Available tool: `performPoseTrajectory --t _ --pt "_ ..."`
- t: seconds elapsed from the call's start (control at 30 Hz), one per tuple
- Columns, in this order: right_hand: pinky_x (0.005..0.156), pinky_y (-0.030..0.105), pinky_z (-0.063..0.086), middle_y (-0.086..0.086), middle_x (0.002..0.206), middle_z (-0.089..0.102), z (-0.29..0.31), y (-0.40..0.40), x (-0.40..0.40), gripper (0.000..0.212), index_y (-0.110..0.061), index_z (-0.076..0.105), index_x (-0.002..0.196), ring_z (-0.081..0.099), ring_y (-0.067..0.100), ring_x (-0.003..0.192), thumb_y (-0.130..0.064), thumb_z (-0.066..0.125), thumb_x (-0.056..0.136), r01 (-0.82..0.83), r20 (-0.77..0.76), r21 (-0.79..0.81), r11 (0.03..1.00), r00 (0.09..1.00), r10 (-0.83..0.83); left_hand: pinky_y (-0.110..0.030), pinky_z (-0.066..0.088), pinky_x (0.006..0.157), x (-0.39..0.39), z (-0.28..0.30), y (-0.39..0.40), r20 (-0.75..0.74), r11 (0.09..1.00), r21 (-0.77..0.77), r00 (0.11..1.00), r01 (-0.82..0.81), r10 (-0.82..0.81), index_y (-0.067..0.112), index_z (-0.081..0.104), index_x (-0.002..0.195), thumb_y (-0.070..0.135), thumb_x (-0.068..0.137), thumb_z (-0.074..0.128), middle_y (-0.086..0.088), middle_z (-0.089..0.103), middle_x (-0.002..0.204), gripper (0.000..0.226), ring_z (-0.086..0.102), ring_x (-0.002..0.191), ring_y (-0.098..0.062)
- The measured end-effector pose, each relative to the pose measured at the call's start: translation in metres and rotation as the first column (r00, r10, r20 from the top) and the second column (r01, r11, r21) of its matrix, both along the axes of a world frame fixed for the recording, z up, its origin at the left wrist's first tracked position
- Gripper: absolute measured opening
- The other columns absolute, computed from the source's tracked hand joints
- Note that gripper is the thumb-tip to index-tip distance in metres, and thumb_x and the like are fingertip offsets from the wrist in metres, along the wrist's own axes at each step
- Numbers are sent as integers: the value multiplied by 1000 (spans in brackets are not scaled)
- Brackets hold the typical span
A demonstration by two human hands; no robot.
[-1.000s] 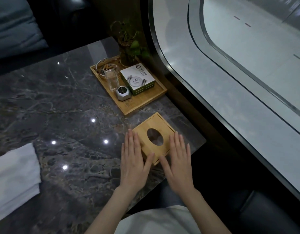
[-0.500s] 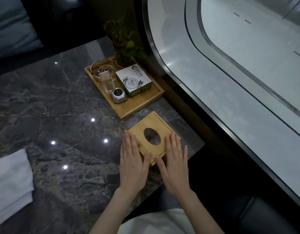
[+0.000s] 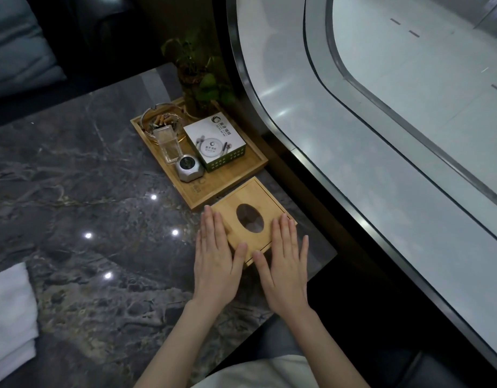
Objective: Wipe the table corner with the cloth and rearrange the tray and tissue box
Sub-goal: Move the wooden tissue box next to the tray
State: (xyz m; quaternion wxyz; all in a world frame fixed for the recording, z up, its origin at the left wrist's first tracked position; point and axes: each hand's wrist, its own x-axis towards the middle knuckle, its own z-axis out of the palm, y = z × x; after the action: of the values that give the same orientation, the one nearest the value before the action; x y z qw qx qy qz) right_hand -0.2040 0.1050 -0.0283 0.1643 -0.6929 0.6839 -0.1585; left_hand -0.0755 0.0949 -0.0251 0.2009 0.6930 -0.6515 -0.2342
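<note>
A square bamboo tissue box (image 3: 260, 196) with an oval hole in its lid sits near the right corner of the dark marble table (image 3: 88, 191). My left hand (image 3: 216, 264) lies flat against its left side and my right hand (image 3: 283, 273) flat against its right side, so the box is pressed between them. Its far edge lies close against the near rim of the bamboo tray (image 3: 202, 195). A folded white cloth (image 3: 9, 312) rests at the table's left edge, away from both hands.
The tray holds a glass ashtray (image 3: 160, 121) with butts, a clear holder (image 3: 167, 145), a small silver gadget (image 3: 187, 166) and a white-and-green box (image 3: 213, 141). A potted plant (image 3: 199, 77) stands behind it. A curved window ledge (image 3: 339, 177) borders the table's right edge.
Both hands have slid the tissue box away from me, from a gap in front of the tray to right up against the tray's near rim.
</note>
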Motion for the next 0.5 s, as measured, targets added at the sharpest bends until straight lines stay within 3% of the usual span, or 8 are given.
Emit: performPoseTrajectory --t 0.13,0.27,0.5 --pt "115 33 -15 -4 155 -2 -1 -15 -3 68 -17 1 146 -20 -1 140 -57 15 92 6 -6 -10 1000 1000 -6 -12 -25 104 -3 1 -15 15 1000 -16 1000 -1 2 20 -21 139 63 84 11 4 -27 149 77 -22 137 -4" --pt "115 32 -16 -6 154 -6 -1 -30 -7 68 -19 -6 145 -21 -1 140 -56 16 93 6 -1 -6 1000 1000 -6 -26 -11 112 -5 1 -31 6 1000 -12 1000 18 -18 19 -19 141 58 85 14 3 -26 150 76 -21 139 -6" --pt "116 31 -14 -7 153 -7 -2 -48 -9 66 -23 -6 144 -23 -3 139 -54 20 93 41 47 -16 999 998 -40 -28 -8 114 -11 0 -53 -5 999 1 999 48 -48 18 -19 140 58 85 13 1 -25 151 75 -24 137 -5"
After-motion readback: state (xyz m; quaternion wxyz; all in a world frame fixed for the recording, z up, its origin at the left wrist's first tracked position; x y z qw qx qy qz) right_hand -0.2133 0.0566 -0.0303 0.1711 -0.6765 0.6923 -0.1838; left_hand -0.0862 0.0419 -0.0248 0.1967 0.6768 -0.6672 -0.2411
